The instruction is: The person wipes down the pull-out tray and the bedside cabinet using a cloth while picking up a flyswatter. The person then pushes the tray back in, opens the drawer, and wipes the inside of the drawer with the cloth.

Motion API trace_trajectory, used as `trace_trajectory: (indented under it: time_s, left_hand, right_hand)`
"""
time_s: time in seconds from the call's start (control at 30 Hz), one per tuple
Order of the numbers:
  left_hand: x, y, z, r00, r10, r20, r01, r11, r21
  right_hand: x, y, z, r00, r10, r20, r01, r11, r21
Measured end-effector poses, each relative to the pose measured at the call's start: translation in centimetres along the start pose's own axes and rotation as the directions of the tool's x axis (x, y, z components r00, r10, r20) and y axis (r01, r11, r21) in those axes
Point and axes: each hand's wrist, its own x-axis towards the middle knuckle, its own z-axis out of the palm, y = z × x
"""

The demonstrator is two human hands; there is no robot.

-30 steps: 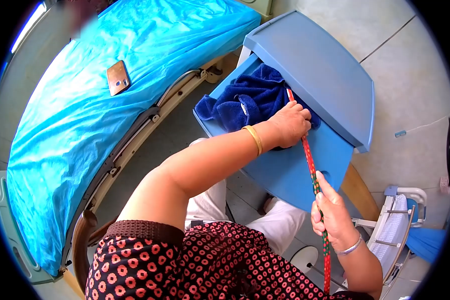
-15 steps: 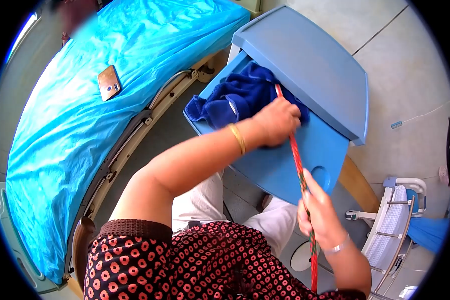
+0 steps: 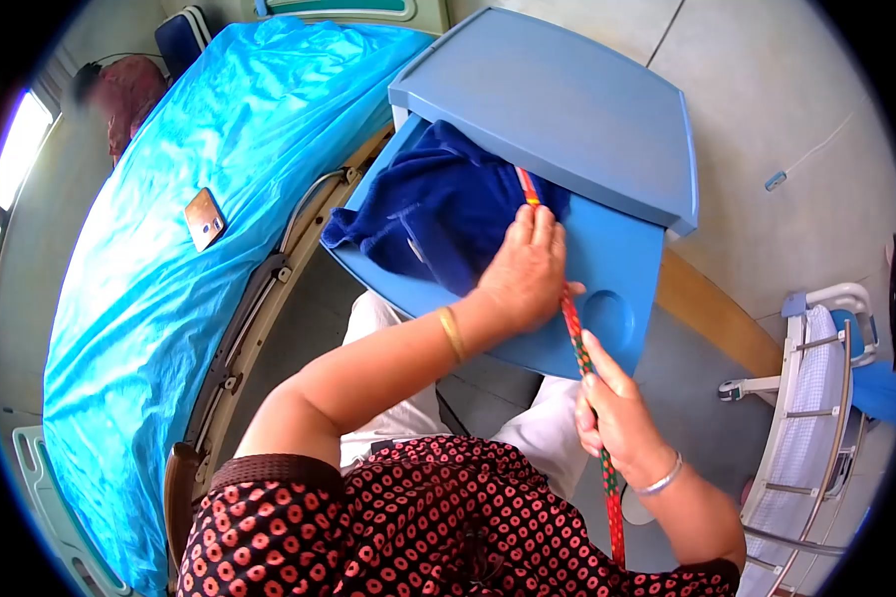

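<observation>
A long, thin red-and-green patterned stick (image 3: 612, 517) runs from the blue towel up the drawer tray toward my body. My left hand (image 3: 528, 267), with a gold bracelet, is closed over its upper part, fingers long and pressed together, thumb showing beneath. Lower down, my right hand (image 3: 615, 413) curls its fingers around the same stick, thumb laid along it. A dark blue towel (image 3: 413, 209) lies bunched in the pulled-out blue tray (image 3: 607, 249), partly under my left wrist. The stick's far end reaches the cabinet's edge; its near end meets my patterned shirt.
The blue cabinet top (image 3: 548, 90) overhangs the tray. A bed with a bright blue sheet (image 3: 129, 368) and a phone (image 3: 205, 219) is on the left, its metal rail near my left arm. Another railed bed (image 3: 796, 428) stands right. A person (image 3: 129, 95) is at upper left.
The view has shifted, so cabinet and tray sit further left. My left hand has slid nearer my right along the stick, its fingers straighter. The right hand still holds the stick.
</observation>
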Motion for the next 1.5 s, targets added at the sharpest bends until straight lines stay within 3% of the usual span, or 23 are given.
trace_trajectory:
  time_s: [0.1,0.17,0.33,0.5,0.57,0.6,0.67,0.97,1.07,1.17,1.3,1.37,1.5]
  left_hand:
    - [1.1,4.3,0.5,0.989,0.095,0.109,-0.093,0.995,-0.018]
    - [1.4,6.6,1.7,0.986,0.156,0.058,-0.151,0.985,-0.085]
    - [2.0,11.1,2.5,0.954,0.288,0.085,-0.285,0.958,-0.04]
    - [1.7,9.2,2.4,0.961,0.275,-0.025,-0.276,0.95,-0.145]
    - [1.8,7.3,1.9,0.968,0.249,0.029,-0.249,0.968,0.01]
    - [1.7,6.0,1.8,0.968,0.242,-0.066,-0.238,0.969,0.062]
    - [1.9,3.7,1.3,0.98,0.186,-0.064,-0.176,0.973,0.148]
    - [0.7,-2.9,-3.0,0.993,-0.025,0.116,0.008,0.99,0.142]
    - [1.4,-3.8,-1.6,1.0,-0.007,-0.003,0.007,0.984,0.176]
    - [2.2,-2.6,-0.9,0.995,-0.073,0.063,0.058,0.974,0.218]
    - [2.5,2.2,1.1,0.997,0.06,0.055,-0.072,0.961,0.265]
    - [3.4,5.6,1.9,0.99,0.09,0.11,-0.108,0.98,0.169]
    - [4.7,10.6,4.5,0.943,0.307,0.128,-0.323,0.936,0.14]
  right_hand:
    - [-2.9,1.7,-2.0,0.995,-0.031,-0.099,0.035,0.999,0.031]
    - [-4.7,2.9,-3.0,0.978,-0.014,-0.208,0.028,0.998,0.064]
    - [-8.0,4.2,-4.3,0.939,-0.053,-0.34,0.075,0.996,0.05]
    - [-7.8,3.4,-3.6,0.952,0.009,-0.306,0.023,0.994,0.103]
    - [-6.5,2.5,-3.7,0.979,0.032,-0.203,-0.015,0.996,0.084]
    - [-5.4,1.9,-3.7,0.981,0.051,-0.189,-0.044,0.998,0.042]
    - [-3.5,0.6,-2.8,0.988,0.04,-0.152,-0.039,0.999,0.01]
    - [1.8,-2.7,0.6,1.0,0.009,0.005,-0.008,0.981,-0.196]
    - [3.5,-3.3,0.1,0.998,-0.038,0.048,0.05,0.96,-0.275]
    - [3.4,-2.5,-1.0,0.997,-0.042,0.061,0.048,0.993,-0.11]
    - [0.4,0.7,-4.4,0.997,-0.072,0.017,0.072,0.997,-0.001]
    - [-2.1,1.5,-5.9,0.995,-0.083,-0.058,0.083,0.996,0.007]
    - [-6.0,2.8,-7.6,0.969,-0.059,-0.239,0.066,0.998,0.023]
